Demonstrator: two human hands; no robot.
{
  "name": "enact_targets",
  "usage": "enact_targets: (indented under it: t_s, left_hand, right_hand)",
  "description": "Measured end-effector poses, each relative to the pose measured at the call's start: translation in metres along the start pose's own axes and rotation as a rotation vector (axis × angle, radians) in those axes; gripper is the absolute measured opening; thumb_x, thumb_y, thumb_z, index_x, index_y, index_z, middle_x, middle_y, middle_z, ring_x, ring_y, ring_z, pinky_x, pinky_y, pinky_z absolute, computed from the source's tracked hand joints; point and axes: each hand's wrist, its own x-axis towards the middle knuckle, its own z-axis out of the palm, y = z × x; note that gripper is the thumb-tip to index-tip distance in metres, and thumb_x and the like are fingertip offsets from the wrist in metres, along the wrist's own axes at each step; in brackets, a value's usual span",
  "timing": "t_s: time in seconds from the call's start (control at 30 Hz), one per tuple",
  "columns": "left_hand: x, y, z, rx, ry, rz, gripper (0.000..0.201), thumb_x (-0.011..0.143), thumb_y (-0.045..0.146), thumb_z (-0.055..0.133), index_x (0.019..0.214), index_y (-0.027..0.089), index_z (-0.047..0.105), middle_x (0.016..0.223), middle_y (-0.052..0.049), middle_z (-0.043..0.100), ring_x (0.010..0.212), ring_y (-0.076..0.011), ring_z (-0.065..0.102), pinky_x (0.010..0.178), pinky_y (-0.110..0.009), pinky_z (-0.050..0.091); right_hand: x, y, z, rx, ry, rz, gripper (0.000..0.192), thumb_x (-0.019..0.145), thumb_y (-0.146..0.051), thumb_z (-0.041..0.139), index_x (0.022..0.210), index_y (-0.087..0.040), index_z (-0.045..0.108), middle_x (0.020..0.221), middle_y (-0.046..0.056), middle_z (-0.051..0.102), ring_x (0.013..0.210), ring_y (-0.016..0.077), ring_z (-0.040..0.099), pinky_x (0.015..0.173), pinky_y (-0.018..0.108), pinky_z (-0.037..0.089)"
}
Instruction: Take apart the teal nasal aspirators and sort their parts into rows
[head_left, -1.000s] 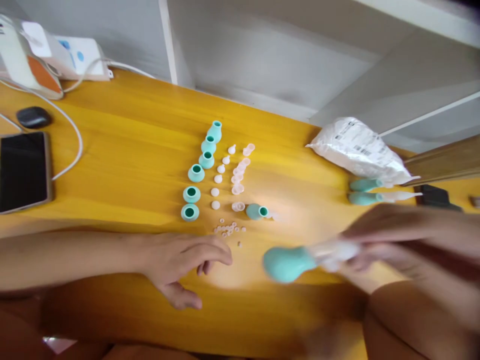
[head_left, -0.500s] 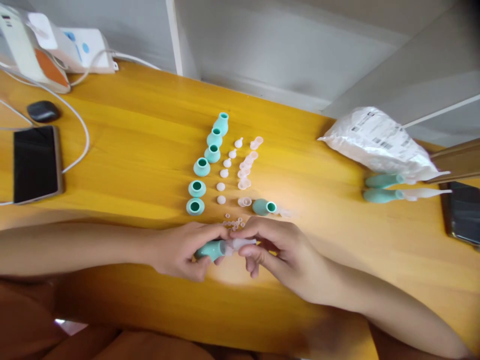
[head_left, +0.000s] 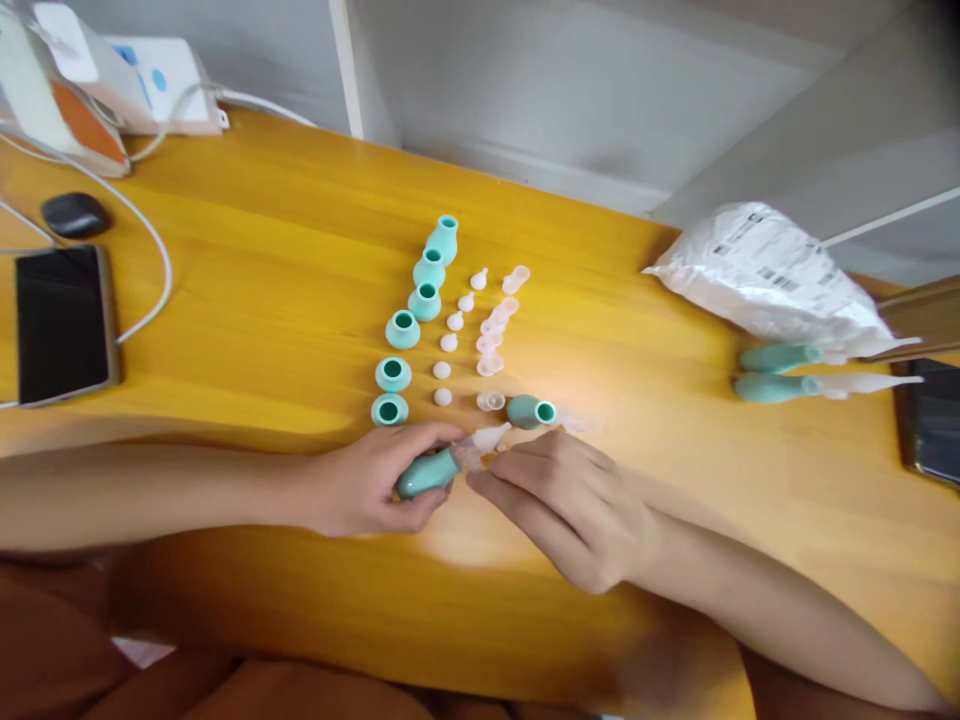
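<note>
Head view: my left hand (head_left: 360,490) now grips the teal bulb (head_left: 426,473), fingers closed round it, low over the table (head_left: 247,300). Half a second ago it lay level; now it's tilted, clear tip (head_left: 487,438) up toward the loose bulb (head_left: 529,411). Right hand (head_left: 570,500) pinches at the tip joint, fingers closed. Looks like I'm working the tip on the bulb's neck.

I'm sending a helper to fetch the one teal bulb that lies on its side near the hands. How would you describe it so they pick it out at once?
On the yellow wooden table, find the column of upright teal bulbs at the centre. Go to its near end and look right, past the white caps and clear tips, just beyond the right hand. The lying teal bulb is the only loose one tipped over, its opening facing right.
</note>
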Motion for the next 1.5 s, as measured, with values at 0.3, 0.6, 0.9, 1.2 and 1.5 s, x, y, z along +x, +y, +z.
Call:
enact_targets:
  t_s: [0.3, 0.6, 0.9, 1.2, 1.5]
  left_hand:
    - [-0.001, -0.001, -0.003, -0.105, -0.037, -0.066, 0.04, 0.101, 0.023, 0.063, 0.14, 0.02, 0.053, 0.084, 0.003, 0.07, 0.069, -0.0139, 0.064, 0.066, -0.026, 0.053]
    - [-0.005, -0.008, 0.001, -0.076, -0.113, 0.088, 0.044, 0.088, 0.012, 0.063, 0.129, 0.023, 0.053, 0.092, 0.004, 0.065, 0.064, -0.0086, 0.055, 0.059, -0.019, 0.048]
    - [-0.009, -0.011, 0.0, 0.047, -0.147, 0.178, 0.039, 0.087, 0.013, 0.061, 0.124, 0.023, 0.055, 0.099, -0.002, 0.068, 0.076, -0.0148, 0.063, 0.07, -0.024, 0.055]
    - [-0.013, -0.003, 0.001, -0.117, -0.045, 0.279, 0.042, 0.076, 0.004, 0.059, 0.112, 0.025, 0.058, 0.088, 0.002, 0.07, 0.068, -0.0121, 0.059, 0.064, -0.022, 0.048]
    - [-0.011, -0.004, -0.001, -0.102, 0.114, 0.251, 0.02, 0.101, 0.024, 0.081, 0.112, 0.024, 0.064, 0.095, 0.0, 0.072, 0.081, -0.0133, 0.069, 0.074, -0.022, 0.055]
  right_hand:
    - [0.007, 0.007, -0.015, -0.122, -0.056, 0.023, 0.017, 0.113, -0.02, 0.063, 0.123, -0.024, 0.076, 0.112, 0.01, 0.084, 0.095, 0.0274, 0.08, 0.081, 0.043, 0.067]
    - [0.008, 0.002, -0.013, 0.388, 0.041, 0.355, 0.029, 0.112, -0.018, 0.068, 0.139, -0.027, 0.076, 0.118, 0.01, 0.075, 0.095, 0.0201, 0.081, 0.081, 0.033, 0.073]
    - [0.013, -0.002, -0.015, 0.805, -0.059, 0.425, 0.021, 0.106, -0.022, 0.08, 0.127, -0.024, 0.083, 0.116, 0.007, 0.08, 0.099, 0.017, 0.08, 0.086, 0.03, 0.072]
    - [0.013, -0.003, 0.002, 1.22, 0.064, 0.585, 0.019, 0.108, -0.015, 0.077, 0.121, -0.025, 0.086, 0.107, 0.004, 0.078, 0.091, 0.0123, 0.083, 0.081, 0.023, 0.072]
    - [0.002, -0.021, 0.024, 0.642, 0.141, 0.244, 0.029, 0.108, -0.008, 0.07, 0.137, -0.011, 0.069, 0.118, 0.015, 0.077, 0.113, 0.0211, 0.076, 0.099, 0.034, 0.069]
